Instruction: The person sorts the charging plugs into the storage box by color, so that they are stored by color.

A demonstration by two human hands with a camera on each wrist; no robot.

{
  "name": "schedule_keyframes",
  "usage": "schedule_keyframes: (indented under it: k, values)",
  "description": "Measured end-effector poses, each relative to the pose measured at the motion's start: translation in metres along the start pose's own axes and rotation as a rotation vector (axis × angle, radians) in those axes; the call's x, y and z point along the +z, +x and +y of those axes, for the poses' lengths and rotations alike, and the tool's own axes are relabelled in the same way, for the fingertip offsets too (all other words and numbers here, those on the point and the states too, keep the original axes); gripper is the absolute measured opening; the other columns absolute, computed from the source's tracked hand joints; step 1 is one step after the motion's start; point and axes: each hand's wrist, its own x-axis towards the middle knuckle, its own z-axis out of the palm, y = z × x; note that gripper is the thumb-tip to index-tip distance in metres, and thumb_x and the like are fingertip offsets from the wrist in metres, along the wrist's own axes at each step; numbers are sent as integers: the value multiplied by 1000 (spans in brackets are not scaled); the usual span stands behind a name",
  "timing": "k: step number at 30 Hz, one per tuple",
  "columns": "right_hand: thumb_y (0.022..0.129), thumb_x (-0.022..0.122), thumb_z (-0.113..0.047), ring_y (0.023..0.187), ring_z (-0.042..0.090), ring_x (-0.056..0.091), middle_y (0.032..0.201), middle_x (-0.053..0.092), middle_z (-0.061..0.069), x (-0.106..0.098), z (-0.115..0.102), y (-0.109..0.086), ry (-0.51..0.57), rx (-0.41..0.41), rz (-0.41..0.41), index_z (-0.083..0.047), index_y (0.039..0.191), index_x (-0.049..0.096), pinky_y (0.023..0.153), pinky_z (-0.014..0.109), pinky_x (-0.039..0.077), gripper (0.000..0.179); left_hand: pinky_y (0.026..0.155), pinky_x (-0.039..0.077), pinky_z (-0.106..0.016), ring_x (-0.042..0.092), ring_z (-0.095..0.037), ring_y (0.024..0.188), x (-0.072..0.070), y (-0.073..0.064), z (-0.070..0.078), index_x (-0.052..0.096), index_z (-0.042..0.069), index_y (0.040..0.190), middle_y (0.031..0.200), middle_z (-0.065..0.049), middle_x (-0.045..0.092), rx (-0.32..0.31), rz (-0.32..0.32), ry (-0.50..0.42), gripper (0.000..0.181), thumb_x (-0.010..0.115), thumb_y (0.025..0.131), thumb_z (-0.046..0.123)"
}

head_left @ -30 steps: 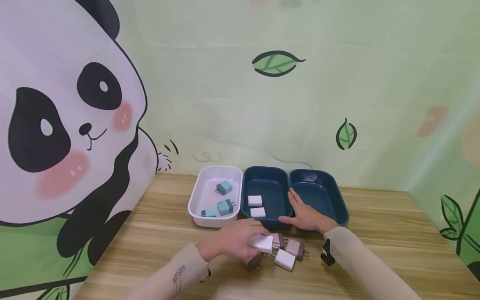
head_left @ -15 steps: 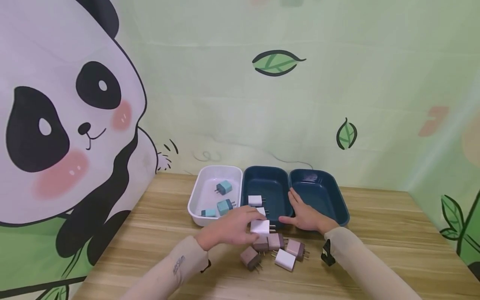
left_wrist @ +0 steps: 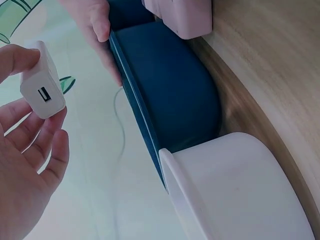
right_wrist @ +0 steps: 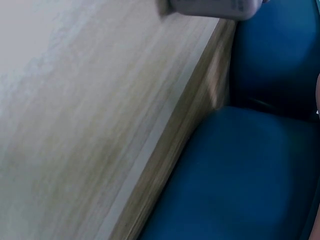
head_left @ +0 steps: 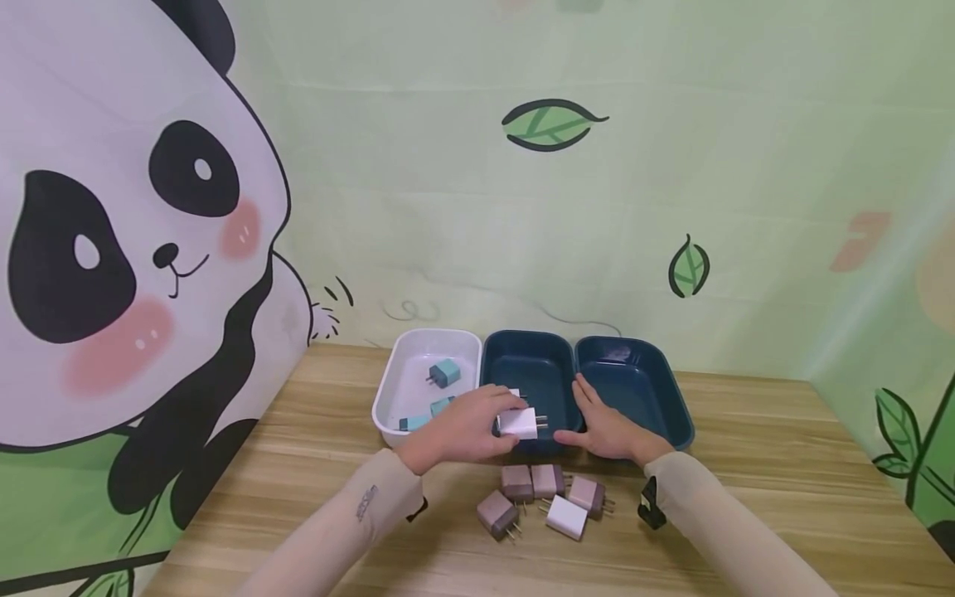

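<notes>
your left hand (head_left: 464, 427) pinches a white, block-shaped usb charger (head_left: 518, 423) between thumb and fingers, over the near end of the middle navy, rounded-rectangular tray (head_left: 530, 361). your right hand (head_left: 608, 427), apart from it, grips nothing; its straight fingers lie at the rim beside the right-hand navy tray (head_left: 634, 385). step in hand, as judged: placing the charger in the middle tray. your next move appears to call for lowering and releasing it, metal prongs kept clear of your right thumb. clearance above the tray floor cannot be determined.
</notes>
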Motion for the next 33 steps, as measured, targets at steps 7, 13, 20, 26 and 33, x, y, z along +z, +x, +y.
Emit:
schedule_keyframes:
  k: [7, 13, 20, 26, 33]
  values:
    - [84, 61, -57, 137, 42, 19, 157, -7, 14, -1, 2, 0, 1, -1, -4, 0, 150, 5, 103, 59, 26, 104, 76, 47, -24, 51, -12, 90, 5, 12, -8, 60, 15, 123, 114, 0, 59, -57, 13, -20, 42, 66, 86, 33]
    - [84, 61, -56, 137, 42, 19, 157, -6, 14, -1, 2, 0, 3, -3, -1, 0, 150, 5, 103, 59, 25, 103, 77, 46, -26, 52, -12, 88, 11, 20, -14, 60, 14, 120, 109, 0, 60, -77, 38, -39, 40, 65, 85, 34]
    - [84, 61, -57, 137, 43, 20, 157, -7, 13, 0, 2, 1, -2, 7, -4, -1, 151, 5, 103, 60, 26, 103, 79, 47, -26, 52, -12, 90, 16, 31, -18, 59, 16, 122, 111, 1, 59, -123, -13, -42, 41, 64, 86, 35]
    - [84, 61, -57, 136, 44, 23, 157, -7, 14, 0, 2, 0, 3, -2, -2, 0, 150, 5, 103, 59, 27, 103, 77, 47, -27, 51, -13, 90, 18, 39, -20, 60, 14, 121, 111, 0, 59, -117, -35, -39, 40, 66, 85, 32]
    - [84, 60, -57, 135, 43, 24, 157, -6, 14, 0, 3, 1, -1, -8, -3, 0, 150, 5, 103, 58, 27, 103, 76, 47, -26, 52, -13, 89, 21, 47, -24, 62, 13, 119, 110, -1, 60, -120, -50, -25, 38, 67, 85, 29]
